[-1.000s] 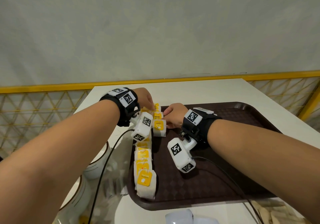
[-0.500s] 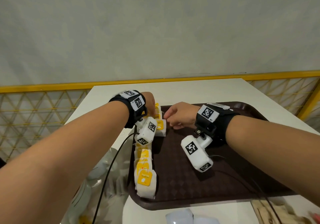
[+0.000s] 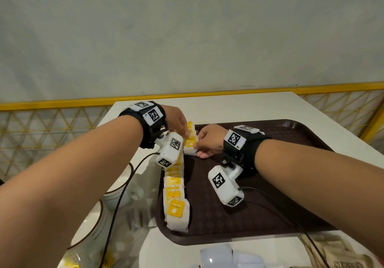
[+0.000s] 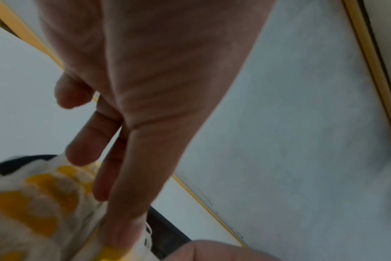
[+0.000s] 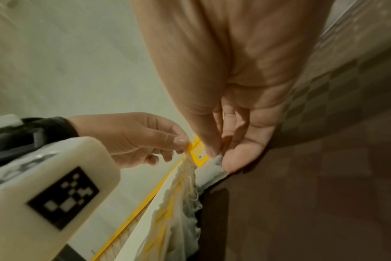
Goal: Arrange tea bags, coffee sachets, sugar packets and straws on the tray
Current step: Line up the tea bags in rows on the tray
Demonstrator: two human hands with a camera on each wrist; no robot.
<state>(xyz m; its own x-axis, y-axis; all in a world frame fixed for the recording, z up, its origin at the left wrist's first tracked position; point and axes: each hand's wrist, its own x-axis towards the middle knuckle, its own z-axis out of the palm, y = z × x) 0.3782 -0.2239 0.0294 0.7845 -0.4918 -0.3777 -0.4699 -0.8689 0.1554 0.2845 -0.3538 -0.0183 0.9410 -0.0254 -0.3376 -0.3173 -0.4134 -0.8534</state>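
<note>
A row of white tea bags (image 3: 175, 205) with yellow tags lies along the left edge of the brown tray (image 3: 291, 205). Both hands meet at the far end of that row. My left hand (image 3: 186, 133) pinches the yellow tag (image 5: 198, 155) of the far tea bag (image 3: 190, 144) between thumb and forefinger. My right hand (image 3: 199, 147) pinches the same bag's edge from the right, thumb against fingers, as the right wrist view shows (image 5: 217, 155). In the left wrist view the left hand's fingers (image 4: 123, 229) reach down onto the tea bags (image 4: 33, 203).
White bowls with brown rims (image 3: 116, 188) and clear plastic sit left of the tray. A white object (image 3: 216, 257) and brown sachets (image 3: 336, 257) lie at the near table edge. Cables trail from both wrist cameras. A yellow railing (image 3: 62, 103) runs behind the table.
Both hands stay at the far end of the tea bag row. The right hand drew slightly right half a second ago and has come back onto the far tea bag.
</note>
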